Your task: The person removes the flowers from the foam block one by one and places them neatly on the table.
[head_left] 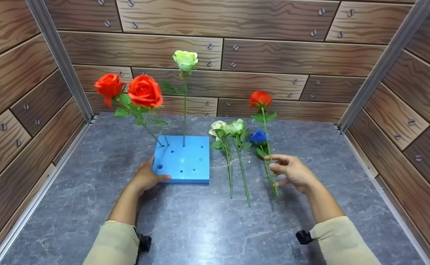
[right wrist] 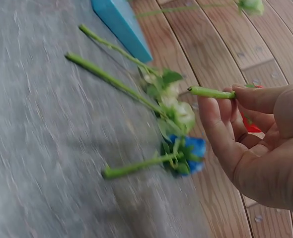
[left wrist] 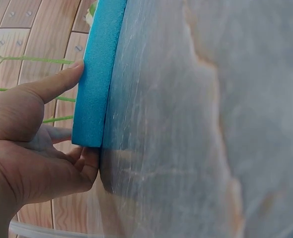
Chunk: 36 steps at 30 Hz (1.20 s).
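Observation:
My right hand (head_left: pixel 291 172) pinches the green stem of a red rose (head_left: pixel 260 99) between thumb and fingers. The flower is up, and the lower stem end (right wrist: pixel 208 92) juts out past the fingertips in the right wrist view. My left hand (head_left: pixel 147 178) grips the near left corner of a blue block (head_left: pixel 185 162) with holes in its top, thumb at the front edge, other fingers around the left side. Two red roses (head_left: pixel 145 91) and a pale green rose (head_left: pixel 185 60) stand in the block's far holes, the red ones leaning left.
Right of the block, two pale roses (head_left: pixel 236 127) lie on the grey marbled table (head_left: pixel 215 228), stems towards me. A blue rose (right wrist: pixel 188 154) lies beside them, partly behind the held stem in the head view. Wood-patterned walls (head_left: pixel 266 59) enclose the back and sides.

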Motion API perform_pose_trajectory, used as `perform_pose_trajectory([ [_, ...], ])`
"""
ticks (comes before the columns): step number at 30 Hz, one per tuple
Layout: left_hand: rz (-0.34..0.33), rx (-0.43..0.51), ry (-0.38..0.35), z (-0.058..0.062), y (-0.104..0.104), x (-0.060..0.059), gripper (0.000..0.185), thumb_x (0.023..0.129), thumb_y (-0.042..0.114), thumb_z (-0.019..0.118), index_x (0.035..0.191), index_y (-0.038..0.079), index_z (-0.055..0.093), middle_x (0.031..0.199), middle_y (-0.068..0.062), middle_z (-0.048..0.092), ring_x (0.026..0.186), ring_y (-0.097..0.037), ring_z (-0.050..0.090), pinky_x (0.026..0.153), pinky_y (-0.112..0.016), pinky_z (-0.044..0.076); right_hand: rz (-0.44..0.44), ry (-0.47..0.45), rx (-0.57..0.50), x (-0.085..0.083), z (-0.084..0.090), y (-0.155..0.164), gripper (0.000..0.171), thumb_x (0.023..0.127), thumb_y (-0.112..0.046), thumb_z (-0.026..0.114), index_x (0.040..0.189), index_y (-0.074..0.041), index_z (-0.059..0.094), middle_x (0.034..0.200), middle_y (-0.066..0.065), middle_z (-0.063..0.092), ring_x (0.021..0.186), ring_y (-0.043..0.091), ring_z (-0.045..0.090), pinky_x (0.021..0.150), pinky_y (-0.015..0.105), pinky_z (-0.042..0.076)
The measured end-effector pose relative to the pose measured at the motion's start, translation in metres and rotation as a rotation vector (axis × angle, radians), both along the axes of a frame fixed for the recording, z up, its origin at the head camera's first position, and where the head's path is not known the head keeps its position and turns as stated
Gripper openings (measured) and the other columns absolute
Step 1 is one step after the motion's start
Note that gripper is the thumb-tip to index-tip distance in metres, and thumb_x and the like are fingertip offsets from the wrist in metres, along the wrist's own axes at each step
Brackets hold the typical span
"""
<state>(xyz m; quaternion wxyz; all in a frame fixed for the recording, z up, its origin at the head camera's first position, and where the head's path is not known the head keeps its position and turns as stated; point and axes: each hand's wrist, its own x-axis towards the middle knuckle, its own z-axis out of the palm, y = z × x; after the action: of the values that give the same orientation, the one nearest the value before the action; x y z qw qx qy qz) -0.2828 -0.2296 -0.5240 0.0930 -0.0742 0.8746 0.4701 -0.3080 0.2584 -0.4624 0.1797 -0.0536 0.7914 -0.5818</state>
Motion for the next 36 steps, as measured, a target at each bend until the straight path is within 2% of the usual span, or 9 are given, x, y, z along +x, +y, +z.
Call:
perform_pose_trajectory([
  [7, 0.014, -0.012, -0.001, -0.001, 0.002, -0.003, 0.116, 0.091, 0.029, 0.088, 0.174, 0.001, 0.010, 0.175, -0.036, 0.015, 0.164, -0.055, 0.014, 0.133, -0.068, 0.023, -0.005, -0.008, 0.073, 0.002, 0.001, 0.026, 0.045, 0.111, -0.022, 0.063, 0.154, -0.008, 0.060, 0.109, 0.000, 0.059, 0.098, 0.016, 0.060, 0.070, 0.035, 0.066],
  [17, -0.015, -0.023, 0.009, -0.002, 0.000, -0.002, 0.117, 0.092, 0.032, 0.087, 0.174, 0.002, 0.009, 0.176, -0.037, 0.013, 0.164, -0.056, 0.012, 0.132, -0.068, 0.023, -0.010, -0.018, 0.143, 0.009, -0.008, 0.054, 0.049, 0.112, -0.021, 0.061, 0.158, -0.004, 0.053, 0.108, 0.002, 0.061, 0.097, 0.016, 0.061, 0.073, 0.038, 0.067],
  [23, -0.015, -0.032, 0.005, -0.001, -0.001, -0.002, 0.117, 0.092, 0.034, 0.088, 0.174, 0.001, 0.011, 0.176, -0.037, 0.013, 0.164, -0.057, 0.014, 0.132, -0.069, 0.025, -0.028, -0.030, 0.187, 0.011, -0.017, 0.063, 0.048, 0.112, -0.017, 0.061, 0.157, 0.000, 0.053, 0.101, 0.000, 0.059, 0.093, 0.016, 0.058, 0.073, 0.039, 0.067],
  [28, -0.013, -0.009, 0.001, -0.002, -0.001, -0.002, 0.117, 0.092, 0.033, 0.088, 0.173, 0.001, 0.012, 0.176, -0.036, 0.013, 0.164, -0.056, 0.014, 0.131, -0.069, 0.025, -0.044, -0.033, 0.242, 0.013, -0.024, 0.069, 0.047, 0.111, -0.015, 0.061, 0.155, 0.001, 0.054, 0.109, 0.006, 0.061, 0.095, 0.019, 0.059, 0.074, 0.039, 0.066],
  [36, -0.012, 0.011, -0.019, -0.003, -0.002, -0.004, 0.118, 0.091, 0.034, 0.088, 0.174, 0.003, 0.010, 0.175, -0.036, 0.013, 0.163, -0.057, 0.016, 0.131, -0.070, 0.025, -0.071, -0.072, 0.292, 0.012, -0.030, 0.073, 0.045, 0.109, -0.012, 0.064, 0.151, 0.000, 0.059, 0.108, 0.010, 0.068, 0.090, 0.019, 0.068, 0.070, 0.039, 0.066],
])
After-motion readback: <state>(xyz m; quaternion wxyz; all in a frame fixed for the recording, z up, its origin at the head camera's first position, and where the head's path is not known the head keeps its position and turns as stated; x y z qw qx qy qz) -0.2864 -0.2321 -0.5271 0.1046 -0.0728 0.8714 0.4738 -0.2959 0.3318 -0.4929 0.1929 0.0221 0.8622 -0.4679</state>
